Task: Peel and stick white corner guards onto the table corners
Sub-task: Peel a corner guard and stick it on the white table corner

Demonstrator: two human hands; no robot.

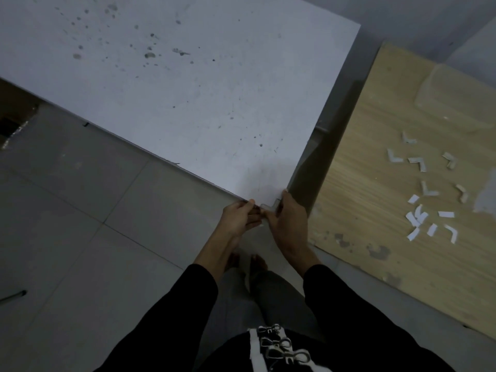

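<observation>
Grey floor tiles (80, 210) below, white counter (188, 89) corner pointing at the person.
Guard (269, 205) wraps that corner, one arm along each edge; left hand (241, 217) pinches the left arm, right hand (288, 220) the right (spares (418, 163) lie well right).

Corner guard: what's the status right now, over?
Both the left hand and right hand pinch the guard onto the table corner. Spare guards lie on the board at right. Nothing in the way.
</observation>
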